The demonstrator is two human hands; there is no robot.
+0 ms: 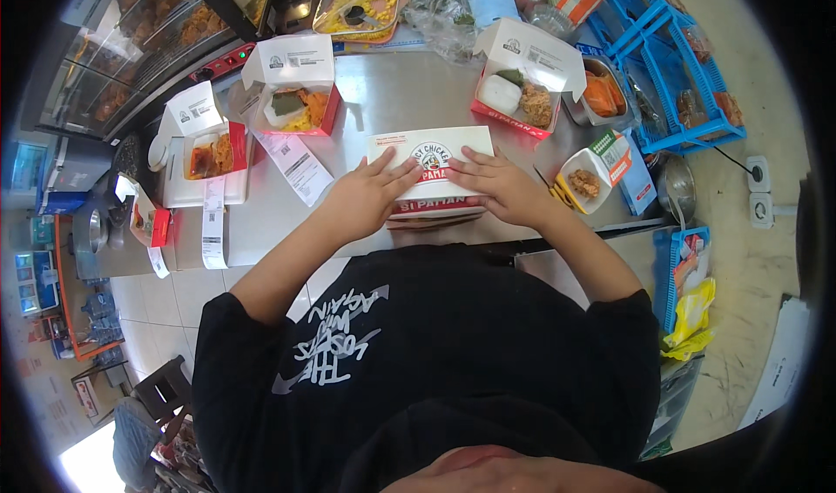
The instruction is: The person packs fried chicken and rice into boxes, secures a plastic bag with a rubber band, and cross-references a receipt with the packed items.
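Observation:
Both my hands lie flat on the lid of a closed paper takeaway box (pixel 433 155), white on top with a red printed front. My left hand (pixel 366 192) rests on the lid's left part, fingers spread. On the right part rests my right hand (pixel 499 179), its thumb low by the front edge. Whatever the box contains is hidden. To the right, an open meal box (pixel 567 68) shows rice and fried chicken. Another open meal box (pixel 290 55) stands to the left, with rice, yellow food and chicken. A printed paper receipt (pixel 297 166) lies between that box and my left hand.
The steel counter (pixel 385 88) carries more open boxes at left, including a chicken box (pixel 238 147). Yellow-handled scissors (pixel 558 196) lie beside a small chicken carton (pixel 604 173). Blue plastic baskets (pixel 666 75) stand at right, a heated display case (pixel 150 42) at back left.

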